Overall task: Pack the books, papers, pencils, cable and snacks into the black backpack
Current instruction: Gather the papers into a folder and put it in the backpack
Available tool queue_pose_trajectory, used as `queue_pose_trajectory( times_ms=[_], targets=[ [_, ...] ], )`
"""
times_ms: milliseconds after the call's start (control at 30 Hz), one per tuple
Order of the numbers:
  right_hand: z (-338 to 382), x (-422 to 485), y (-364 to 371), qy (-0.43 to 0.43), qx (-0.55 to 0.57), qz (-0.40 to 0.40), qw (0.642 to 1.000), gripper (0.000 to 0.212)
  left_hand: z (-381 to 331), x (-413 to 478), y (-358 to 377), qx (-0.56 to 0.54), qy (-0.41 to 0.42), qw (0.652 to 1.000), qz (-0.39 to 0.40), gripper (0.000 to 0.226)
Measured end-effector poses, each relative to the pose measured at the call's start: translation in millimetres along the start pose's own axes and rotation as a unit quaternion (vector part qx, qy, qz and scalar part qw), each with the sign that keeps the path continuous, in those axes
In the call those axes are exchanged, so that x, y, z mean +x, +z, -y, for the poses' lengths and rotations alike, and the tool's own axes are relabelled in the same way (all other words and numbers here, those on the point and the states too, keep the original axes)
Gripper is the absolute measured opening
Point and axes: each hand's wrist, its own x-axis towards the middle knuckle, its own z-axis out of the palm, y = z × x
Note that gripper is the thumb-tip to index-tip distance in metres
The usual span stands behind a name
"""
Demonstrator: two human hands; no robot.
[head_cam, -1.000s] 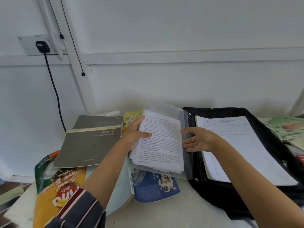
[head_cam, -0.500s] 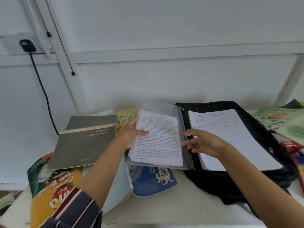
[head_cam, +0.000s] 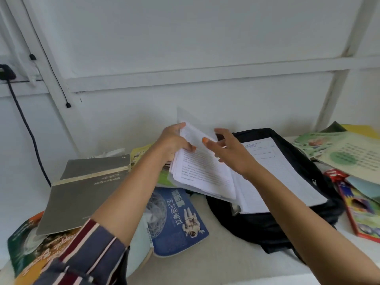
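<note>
Head view: two hands (head_cam: 174,140) (head_cam: 228,153), one paper stack (head_cam: 203,171), one backpack (head_cam: 267,223).

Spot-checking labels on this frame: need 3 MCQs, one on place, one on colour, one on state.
1. Where does the lined sheet lie?
A. on the black backpack
B. under the grey book
C. on the floor

2. What colour is the astronaut book?
A. red
B. blue
C. white

3. What is the left hand doing?
A. resting flat on the table
B. hanging idle
C. gripping the printed paper stack

Key: 1 A, the sheet lies across the open backpack. 2 B, its cover is blue. 3 C, the fingers and thumb pinch the stack's upper left edge.
</note>
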Motion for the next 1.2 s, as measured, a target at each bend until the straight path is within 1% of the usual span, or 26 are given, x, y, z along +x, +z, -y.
queue_pose_trajectory(
  times_ms=[100, 200, 300, 367, 400, 467, 533, 600, 667, 733, 767, 800, 833, 867, 900, 933, 967, 1000, 1067, 1133, 1200],
  targets=[
    [5.4, 14.2, -29.6, 0.049, 0.083, 0.017, 0.995, 0.062, -33.0, 1.1, 39.3, 0.086, 0.043, 0.995, 0.008, 0.093],
    [-10.9, 21.6, -71.1, 0.091, 0.157, 0.032, 0.983, 0.053, -57.5, 5.0, 84.1, 0.179, 0.069, 0.981, 0.030, 0.095],
    [-40.2, 27.8, -110.5, 0.118, 0.237, 0.036, 0.964, 0.054, -76.4, 7.8, 133.0, 0.265, 0.069, 0.960, 0.061, 0.100],
    [-61.8, 30.8, -131.8, 0.135, 0.265, 0.042, 0.954, 0.057, -84.3, 9.3, 166.2, 0.297, 0.047, 0.949, 0.089, 0.101],
    [-72.6, 32.2, -140.8, 0.142, 0.278, 0.047, 0.949, 0.058, -86.3, 10.9, 182.4, 0.291, 0.032, 0.950, 0.108, 0.102],
    [-94.5, 34.1, -156.6, 0.138, 0.302, 0.057, 0.942, 0.060, -86.9, 13.0, 213.1, 0.230, -0.002, 0.961, 0.154, 0.100],
    [-114.4, 34.2, -169.6, 0.129, 0.318, 0.056, 0.938, 0.048, -84.5, 14.4, 241.1, 0.195, -0.025, 0.963, 0.183, 0.096],
    [-133.2, 31.3, -179.1, 0.143, 0.330, 0.072, 0.930, 0.035, -77.5, 18.2, 263.1, 0.194, -0.052, 0.957, 0.208, 0.087],
    [-154.7, 30.3, -183.3, 0.171, 0.315, 0.099, 0.928, 0.028, -69.0, 20.9, 275.0, 0.174, -0.103, 0.950, 0.236, 0.077],
    [-173.5, 29.7, -184.6, 0.198, 0.264, 0.098, 0.939, 0.024, -54.6, 25.5, 277.3, 0.140, -0.144, 0.949, 0.244, 0.067],
    [-181.5, 30.7, -184.3, 0.210, 0.232, 0.091, 0.945, 0.025, -45.9, 28.9, 275.2, 0.118, -0.154, 0.954, 0.230, 0.061],
    [-187.9, 31.9, -183.5, 0.224, 0.201, 0.082, 0.950, 0.027, -35.3, 33.0, 270.7, 0.103, -0.152, 0.964, 0.194, 0.054],
    [-194.2, 33.6, -182.2, 0.233, 0.172, 0.075, 0.954, 0.030, -23.4, 38.1, 263.6, 0.105, -0.141, 0.975, 0.132, 0.045],
    [-196.5, 34.6, -181.2, 0.236, 0.139, 0.069, 0.959, 0.031, -11.4, 43.4, 254.7, 0.129, -0.127, 0.982, 0.052, 0.037],
    [-197.0, 35.6, -180.3, 0.232, 0.097, 0.064, 0.966, 0.030, 1.7, 49.4, 243.7, 0.169, -0.118, 0.978, -0.030, 0.037],
    [-195.7, 35.5, -179.9, 0.220, 0.031, 0.059, 0.973, 0.024, 14.8, 54.6, 231.6, 0.216, -0.122, 0.964, -0.097, 0.041],
    [-193.6, 34.8, -180.0, 0.201, -0.047, 0.060, 0.977, 0.017, 26.4, 56.5, 219.7, 0.263, -0.139, 0.944, -0.141, 0.045],
    [-191.2, 33.4, -180.5, 0.185, -0.117, 0.060, 0.974, 0.020, 36.0, 56.0, 209.1, 0.303, -0.161, 0.925, -0.165, 0.048],
    [-187.1, 30.5, -179.7, 0.160, -0.205, 0.052, 0.964, 0.031, 48.3, 49.6, 194.7, 0.344, -0.196, 0.903, -0.167, 0.052],
    [-187.1, 30.6, -176.2, 0.152, -0.244, 0.053, 0.957, 0.033, 56.9, 45.2, 187.6, 0.357, -0.206, 0.899, -0.147, 0.056],
    [-184.5, 30.9, -173.6, 0.164, -0.244, 0.063, 0.954, 0.034, 63.0, 44.8, 183.4, 0.352, -0.194, 0.905, -0.136, 0.062]
  ],
)
